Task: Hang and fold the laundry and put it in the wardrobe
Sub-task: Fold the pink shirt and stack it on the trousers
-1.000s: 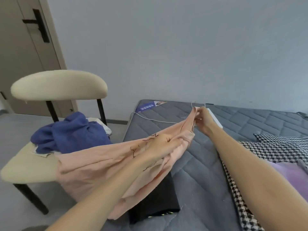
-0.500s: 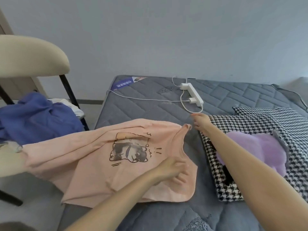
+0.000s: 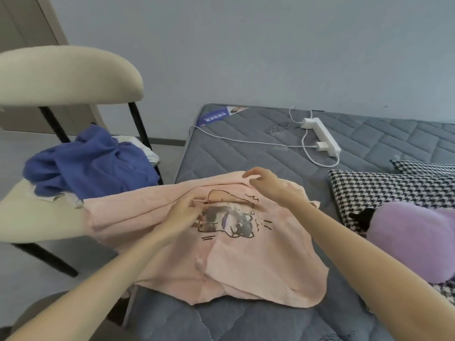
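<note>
Both hands moved off shirt's edges to raised fold across print. Now pink shirt (image 3: pixel 258 267) lies on mattress (image 3: pixel 246 143), one end trailing onto chair (image 3: pixel 37 212) beside blue garment (image 3: pixel 91 163). Left hand (image 3: pixel 184 212) pinches fold. Right hand (image 3: pixel 269 187) curls over it, seemingly pinching too, thumb hidden. Risk: trailing end's weight drags fold crooked, and bunched layers set creases.

- Two hands: a left hand (image 3: pixel 187 211) and a right hand (image 3: pixel 267 185).
- One pink T-shirt (image 3: pixel 258 264), bearing one cat drawing (image 3: pixel 229 221).
- One blue garment (image 3: pixel 93 163).
- One chair (image 3: pixel 61 77).
- One door (image 3: pixel 17 23) behind the chair.
- One mattress (image 3: pixel 234 159), with one label (image 3: pixel 219 116) at its corner.
- One white power strip (image 3: pixel 323 136), with one plug (image 3: pixel 321 145) in it.
- One purple plush thing (image 3: pixel 413 242).
- Houndstooth fabric (image 3: pixel 384 190): whether one piece or two cannot be told.
</note>
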Demonstrator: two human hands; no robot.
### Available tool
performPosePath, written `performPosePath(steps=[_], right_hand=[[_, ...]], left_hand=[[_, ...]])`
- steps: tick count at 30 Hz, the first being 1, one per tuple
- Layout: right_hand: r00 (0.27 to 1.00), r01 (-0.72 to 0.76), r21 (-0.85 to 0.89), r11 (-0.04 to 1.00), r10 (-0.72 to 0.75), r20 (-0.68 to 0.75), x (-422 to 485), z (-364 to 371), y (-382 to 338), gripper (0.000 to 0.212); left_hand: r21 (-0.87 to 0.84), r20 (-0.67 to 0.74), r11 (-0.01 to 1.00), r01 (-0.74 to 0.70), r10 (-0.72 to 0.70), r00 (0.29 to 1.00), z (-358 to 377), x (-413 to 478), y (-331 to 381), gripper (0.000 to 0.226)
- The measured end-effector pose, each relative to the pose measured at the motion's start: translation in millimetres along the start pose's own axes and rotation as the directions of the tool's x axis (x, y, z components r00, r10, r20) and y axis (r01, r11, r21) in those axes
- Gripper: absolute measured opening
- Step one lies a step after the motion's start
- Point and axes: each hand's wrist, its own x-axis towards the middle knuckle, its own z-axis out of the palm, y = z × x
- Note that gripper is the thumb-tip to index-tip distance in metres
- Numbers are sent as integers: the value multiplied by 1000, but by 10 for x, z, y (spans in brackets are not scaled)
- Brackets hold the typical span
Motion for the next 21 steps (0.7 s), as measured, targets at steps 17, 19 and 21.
performPosePath(steps=[17,19,21], right_hand=[[981,17,-567,823,97,170,1013,1027,-188,44],[990,29,-560,828,55,131,1039,1057,-153,32],[999,39,-501,864,-18,48,1020,1067,-111,22]], left_hand=[[862,-118,494,109,-13,993,-1679,591,-1158,49],[886,-148,456,86,101,984,-1705,606,-1169,24],[884,-162,463,65,173,972,-1754,630,-1165,9]])
